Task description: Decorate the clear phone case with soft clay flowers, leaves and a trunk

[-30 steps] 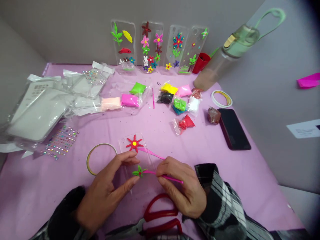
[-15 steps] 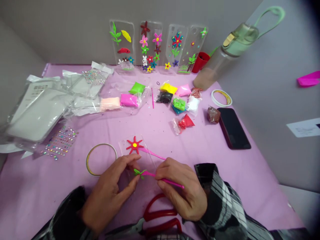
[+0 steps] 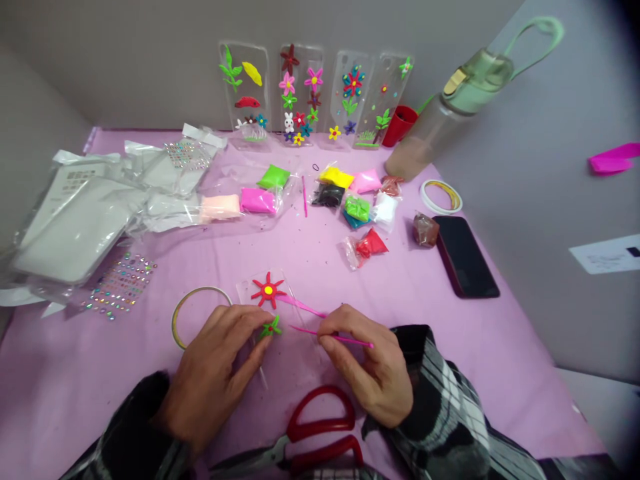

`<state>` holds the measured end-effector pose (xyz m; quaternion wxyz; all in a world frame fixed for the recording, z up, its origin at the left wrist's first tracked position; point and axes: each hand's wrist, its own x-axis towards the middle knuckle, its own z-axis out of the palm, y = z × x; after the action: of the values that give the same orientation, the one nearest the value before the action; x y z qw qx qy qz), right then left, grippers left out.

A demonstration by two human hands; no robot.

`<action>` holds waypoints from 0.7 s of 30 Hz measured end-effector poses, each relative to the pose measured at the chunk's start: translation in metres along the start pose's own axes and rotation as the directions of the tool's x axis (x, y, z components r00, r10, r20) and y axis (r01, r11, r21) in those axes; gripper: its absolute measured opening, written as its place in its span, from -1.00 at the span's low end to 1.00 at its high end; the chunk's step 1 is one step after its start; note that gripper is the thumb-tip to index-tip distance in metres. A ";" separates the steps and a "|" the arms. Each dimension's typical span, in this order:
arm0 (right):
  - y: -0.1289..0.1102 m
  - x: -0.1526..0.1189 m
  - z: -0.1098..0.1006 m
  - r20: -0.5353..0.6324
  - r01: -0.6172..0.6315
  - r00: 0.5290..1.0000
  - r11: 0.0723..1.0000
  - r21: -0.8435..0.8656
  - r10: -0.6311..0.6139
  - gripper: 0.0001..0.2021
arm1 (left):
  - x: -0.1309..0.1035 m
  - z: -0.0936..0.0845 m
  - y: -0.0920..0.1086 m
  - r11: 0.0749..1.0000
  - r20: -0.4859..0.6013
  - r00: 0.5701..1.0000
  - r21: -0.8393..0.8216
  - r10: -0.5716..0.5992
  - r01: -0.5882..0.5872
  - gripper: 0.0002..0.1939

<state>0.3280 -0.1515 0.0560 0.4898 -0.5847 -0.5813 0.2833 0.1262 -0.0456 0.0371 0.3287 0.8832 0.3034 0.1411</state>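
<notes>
My left hand (image 3: 215,373) pinches a small green clay flower (image 3: 271,326) with a red centre between thumb and fingertips, over a clear phone case (image 3: 293,360). Just above it on the case sits a red clay flower (image 3: 269,291) with a yellow middle. My right hand (image 3: 367,370) holds a thin pink tool (image 3: 350,341), its pointed tip a little right of the green flower. A second pink tool (image 3: 303,305) lies across the case, its right end by my right hand's fingers.
Red-handled scissors (image 3: 323,427) lie near my body. A tape ring (image 3: 175,320) is beside my left hand. Farther off are clay packets (image 3: 357,207), a phone (image 3: 467,257), a bottle (image 3: 435,127), decorated cases (image 3: 303,93) and bagged cases (image 3: 75,227).
The green flower has moved up and left in my left hand, closer to the red flower, and its red centre now shows. The right hand's tool tip has drawn away from it.
</notes>
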 end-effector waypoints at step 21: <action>0.007 0.003 0.022 0.129 0.120 0.986 0.987 -0.108 -0.106 -0.85 | -0.005 -0.003 -0.011 0.999 -0.053 0.999 0.046 -0.012 0.014 -0.71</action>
<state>0.3112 -0.1422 0.0422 0.4338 -0.5594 -0.6582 0.2564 0.1164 -0.0409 0.0319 0.3011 0.8845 0.3209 0.1551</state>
